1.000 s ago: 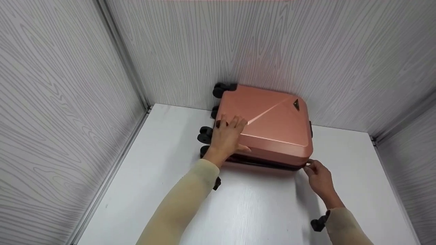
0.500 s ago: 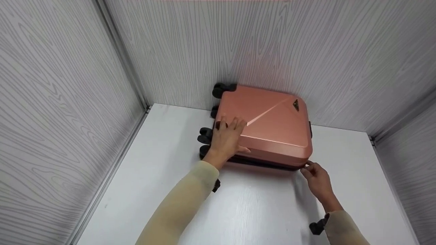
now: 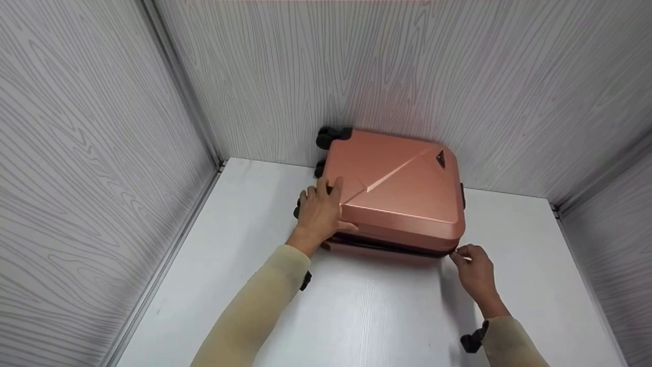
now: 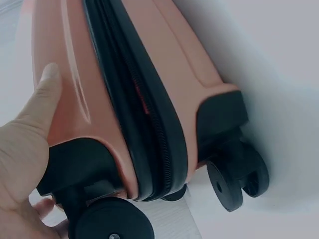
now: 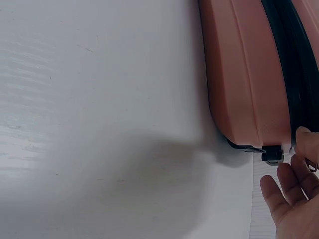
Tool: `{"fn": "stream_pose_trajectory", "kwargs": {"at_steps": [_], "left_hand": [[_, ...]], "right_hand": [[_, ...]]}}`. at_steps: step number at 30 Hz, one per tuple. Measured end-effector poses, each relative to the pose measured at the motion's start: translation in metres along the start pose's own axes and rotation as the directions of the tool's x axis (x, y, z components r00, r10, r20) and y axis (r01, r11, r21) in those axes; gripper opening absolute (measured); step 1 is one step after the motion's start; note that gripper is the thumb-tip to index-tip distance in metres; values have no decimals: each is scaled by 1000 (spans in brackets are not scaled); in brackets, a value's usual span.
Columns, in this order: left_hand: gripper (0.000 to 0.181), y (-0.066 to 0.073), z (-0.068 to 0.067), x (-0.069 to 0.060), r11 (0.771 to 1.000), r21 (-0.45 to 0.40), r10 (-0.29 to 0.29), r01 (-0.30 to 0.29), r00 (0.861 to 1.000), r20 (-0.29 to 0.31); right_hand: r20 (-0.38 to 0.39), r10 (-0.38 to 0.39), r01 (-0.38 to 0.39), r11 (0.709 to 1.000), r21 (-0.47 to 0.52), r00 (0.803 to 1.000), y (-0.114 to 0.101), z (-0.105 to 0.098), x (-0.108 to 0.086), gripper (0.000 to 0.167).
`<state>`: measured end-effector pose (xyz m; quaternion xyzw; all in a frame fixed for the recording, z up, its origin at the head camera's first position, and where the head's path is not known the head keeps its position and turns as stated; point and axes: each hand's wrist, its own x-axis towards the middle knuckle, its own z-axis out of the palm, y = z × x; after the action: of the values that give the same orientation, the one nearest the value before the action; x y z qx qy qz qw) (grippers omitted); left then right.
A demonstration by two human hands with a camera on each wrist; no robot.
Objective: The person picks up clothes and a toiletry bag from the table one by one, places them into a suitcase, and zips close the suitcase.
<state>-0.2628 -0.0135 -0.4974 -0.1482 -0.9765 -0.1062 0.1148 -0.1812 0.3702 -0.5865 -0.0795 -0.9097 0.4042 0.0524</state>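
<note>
A pink hard-shell suitcase (image 3: 402,178) lies flat near the back wall, wheels toward the left. My left hand (image 3: 318,216) grips its near left corner; in the left wrist view the thumb (image 4: 42,97) presses on the shell, with fingertips showing behind the wheel housing. A black zipper band (image 4: 144,109) runs between the two shell halves. At the near right corner my right hand (image 3: 474,270) pinches a small zipper pull (image 5: 311,167) between thumb and fingers. Most of the pull is hidden by the fingers.
The suitcase rests on a white tabletop (image 3: 351,326). Wood-grain panels stand behind it, on the left wall (image 3: 91,168) and on the right. Black caster wheels (image 4: 232,179) stick out from the suitcase's left end.
My left hand has slid left and slightly down, off the top face toward the wheeled corner. The right hand has stayed nearly in place at the near right corner.
</note>
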Motion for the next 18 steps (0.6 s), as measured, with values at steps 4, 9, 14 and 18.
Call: {"fn": "stream_pose_trajectory", "kwargs": {"at_steps": [4,9,14,18], "left_hand": [[128,-2,1,-1,1000,14,14,-13,998,-68],[116,-1,0,0,997,57,66,-57,980,-188],[107,-2,3,-1,996,65,68,-58,983,-171],[107,-4,6,-4,996,74,69,-56,981,-180]], "right_hand": [[-14,5,-5,1000,-9,1000,-2,1,0,13],[-54,24,-27,998,-55,998,-7,3,1,15],[-38,41,-42,999,-21,998,-7,3,3,16],[7,23,-23,999,34,1000,-4,2,6,17]]}}
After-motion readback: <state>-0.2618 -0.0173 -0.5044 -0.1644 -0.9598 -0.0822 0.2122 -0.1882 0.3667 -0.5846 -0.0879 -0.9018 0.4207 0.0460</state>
